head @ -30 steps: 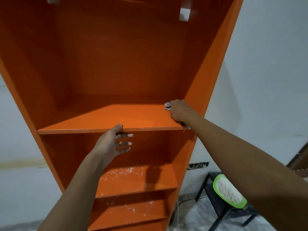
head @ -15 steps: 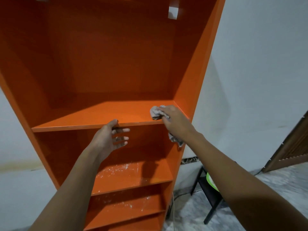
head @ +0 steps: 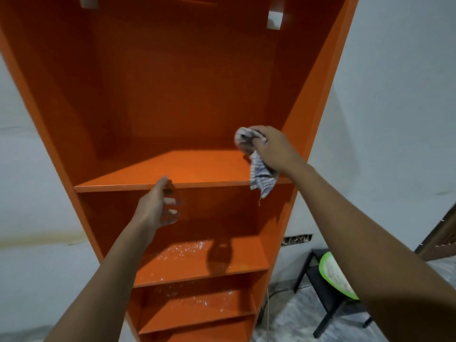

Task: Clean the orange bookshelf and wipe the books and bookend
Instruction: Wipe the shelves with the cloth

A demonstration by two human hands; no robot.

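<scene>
Orange bookshelf (head: 187, 82): upright against white wall (head: 394, 95), long axis vertical, open front facing the camera; top and base cut off. Right hand (head: 274, 149) grips striped cloth (head: 261, 178) above upper board (head: 172, 169) (fingertips hidden). Left hand (head: 155, 208) relaxed, thumb on the board's edge, holding nothing.
</scene>
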